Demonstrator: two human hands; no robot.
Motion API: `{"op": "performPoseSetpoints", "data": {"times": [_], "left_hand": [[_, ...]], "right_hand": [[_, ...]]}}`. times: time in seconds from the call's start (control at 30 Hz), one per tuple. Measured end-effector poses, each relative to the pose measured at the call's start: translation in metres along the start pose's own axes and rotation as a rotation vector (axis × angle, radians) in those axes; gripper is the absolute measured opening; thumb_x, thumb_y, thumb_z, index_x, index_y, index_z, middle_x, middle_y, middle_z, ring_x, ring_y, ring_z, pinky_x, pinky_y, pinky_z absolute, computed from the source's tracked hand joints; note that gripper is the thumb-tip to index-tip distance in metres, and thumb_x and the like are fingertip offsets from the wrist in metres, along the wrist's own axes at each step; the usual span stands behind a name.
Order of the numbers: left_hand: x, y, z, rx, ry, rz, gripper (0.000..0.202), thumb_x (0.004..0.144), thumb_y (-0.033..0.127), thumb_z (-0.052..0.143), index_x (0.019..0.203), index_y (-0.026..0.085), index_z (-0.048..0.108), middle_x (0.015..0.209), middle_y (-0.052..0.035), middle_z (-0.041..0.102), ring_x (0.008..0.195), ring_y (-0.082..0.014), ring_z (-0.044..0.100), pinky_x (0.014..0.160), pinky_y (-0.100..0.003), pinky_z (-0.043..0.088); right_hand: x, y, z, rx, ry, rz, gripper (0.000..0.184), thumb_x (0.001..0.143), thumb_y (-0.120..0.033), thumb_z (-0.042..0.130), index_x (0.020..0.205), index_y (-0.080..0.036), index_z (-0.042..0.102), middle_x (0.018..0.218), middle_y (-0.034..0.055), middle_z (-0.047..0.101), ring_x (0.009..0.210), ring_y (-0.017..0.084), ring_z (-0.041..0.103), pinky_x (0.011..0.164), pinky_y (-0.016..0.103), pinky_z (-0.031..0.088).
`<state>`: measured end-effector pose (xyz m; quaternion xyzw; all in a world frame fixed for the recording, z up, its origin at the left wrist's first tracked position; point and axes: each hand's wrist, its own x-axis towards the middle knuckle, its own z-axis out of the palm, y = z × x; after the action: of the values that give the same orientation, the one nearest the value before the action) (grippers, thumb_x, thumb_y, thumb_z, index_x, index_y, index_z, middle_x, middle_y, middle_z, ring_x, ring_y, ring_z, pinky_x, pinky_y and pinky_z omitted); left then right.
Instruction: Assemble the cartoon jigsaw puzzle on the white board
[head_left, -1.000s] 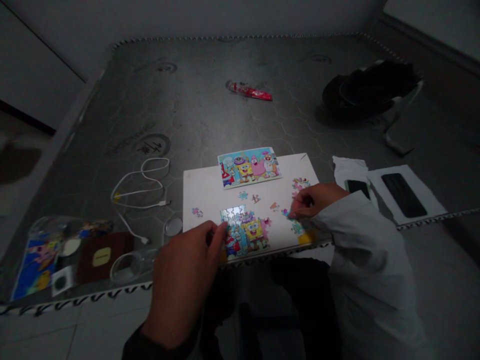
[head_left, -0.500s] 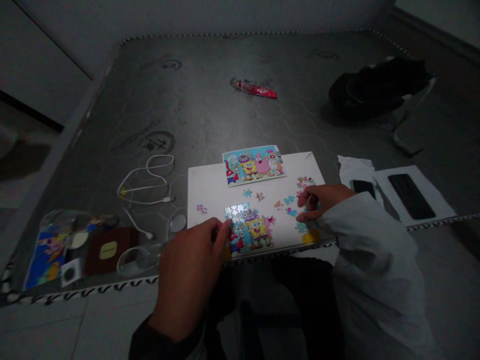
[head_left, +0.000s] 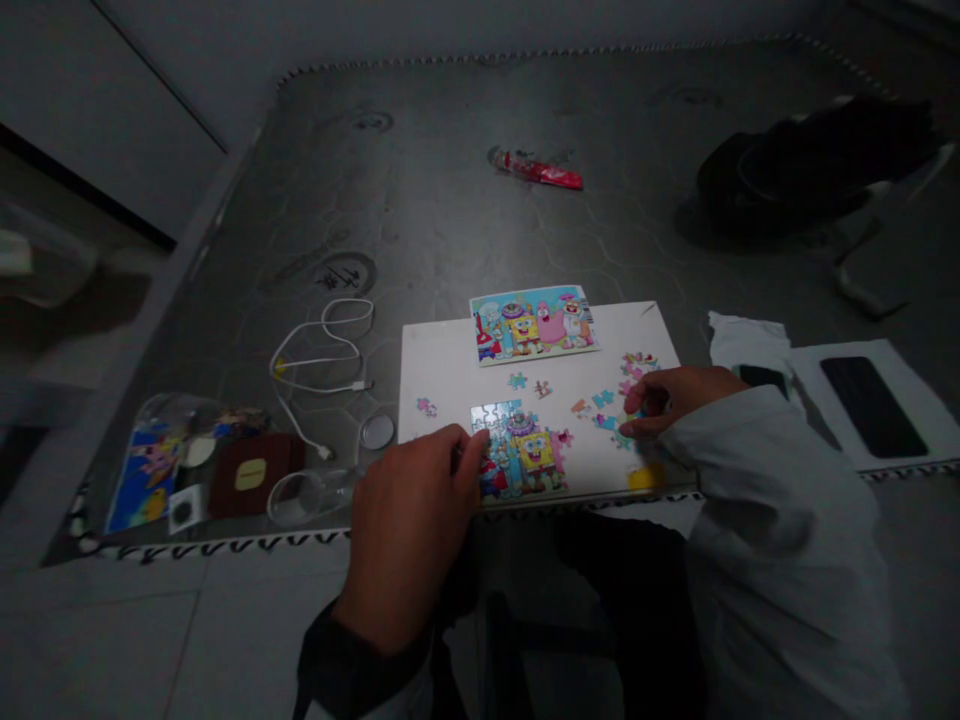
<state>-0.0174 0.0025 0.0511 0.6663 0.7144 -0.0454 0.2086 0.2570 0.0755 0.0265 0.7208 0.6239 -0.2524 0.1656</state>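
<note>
A partly assembled jigsaw puzzle with cartoon figures lies near the front edge of a white board. My left hand rests at its left side, fingers curled, with thumb and forefinger against the puzzle's edge. My right hand is over loose puzzle pieces on the right of the board. Its thumb and forefinger are apart, close to the pieces; part of what lies under the palm is hidden. A blue piece lies just left of these fingers. Behind the puzzle lies a picture card of the same figures.
A white cable, round lid, clear cup, brown box and picture packet lie to the left. On the right are a phone and a black bag. Farther back lies a red wrapper.
The whole view has shifted, so things appear farther right. My right hand has moved slightly right among the loose pieces. My left hand stays at the puzzle's left edge.
</note>
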Motion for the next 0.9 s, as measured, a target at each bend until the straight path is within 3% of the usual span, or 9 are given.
{"op": "performPoseSetpoints", "data": {"times": [0.43, 0.6, 0.73, 0.9], "left_hand": [[0.0, -0.001, 0.0, -0.013, -0.017, -0.009, 0.043, 0.099, 0.051, 0.039, 0.082, 0.025, 0.069, 0.076, -0.0047, 0.071, 0.066, -0.0202, 0.06, 0.058, -0.029, 0.024], [0.001, -0.001, 0.0, 0.004, -0.027, -0.028, 0.044, 0.099, 0.051, 0.038, 0.081, 0.025, 0.069, 0.075, -0.0042, 0.07, 0.065, -0.0202, 0.06, 0.057, -0.03, 0.024], [0.001, -0.002, 0.0, 0.004, -0.016, -0.022, 0.043, 0.099, 0.05, 0.038, 0.081, 0.025, 0.068, 0.075, -0.0038, 0.071, 0.065, -0.0203, 0.06, 0.057, -0.03, 0.024], [0.001, -0.002, 0.0, 0.004, -0.033, -0.027, 0.043, 0.099, 0.051, 0.038, 0.081, 0.025, 0.068, 0.073, -0.0035, 0.07, 0.063, -0.02, 0.059, 0.057, -0.029, 0.023]], "right_hand": [[-0.006, -0.004, -0.001, -0.001, 0.022, -0.073, 0.015, 0.066, -0.034, 0.078, 0.08, -0.029, 0.073, 0.072, -0.0024, 0.071, 0.064, 0.018, 0.065, 0.064, 0.031, 0.047], [-0.005, 0.019, -0.011, 0.027, 0.082, -0.056, 0.016, 0.075, -0.039, 0.071, 0.084, -0.026, 0.072, 0.074, 0.0019, 0.073, 0.066, 0.021, 0.067, 0.062, 0.033, 0.048], [-0.001, 0.034, -0.016, 0.028, 0.14, -0.057, 0.029, 0.075, -0.048, 0.069, 0.092, -0.025, 0.071, 0.077, 0.0043, 0.074, 0.066, 0.023, 0.067, 0.06, 0.035, 0.048], [0.0, 0.012, -0.013, 0.069, 0.146, -0.043, 0.03, 0.073, -0.041, 0.074, 0.099, -0.026, 0.071, 0.083, 0.0035, 0.074, 0.073, 0.023, 0.068, 0.067, 0.036, 0.049]]}}
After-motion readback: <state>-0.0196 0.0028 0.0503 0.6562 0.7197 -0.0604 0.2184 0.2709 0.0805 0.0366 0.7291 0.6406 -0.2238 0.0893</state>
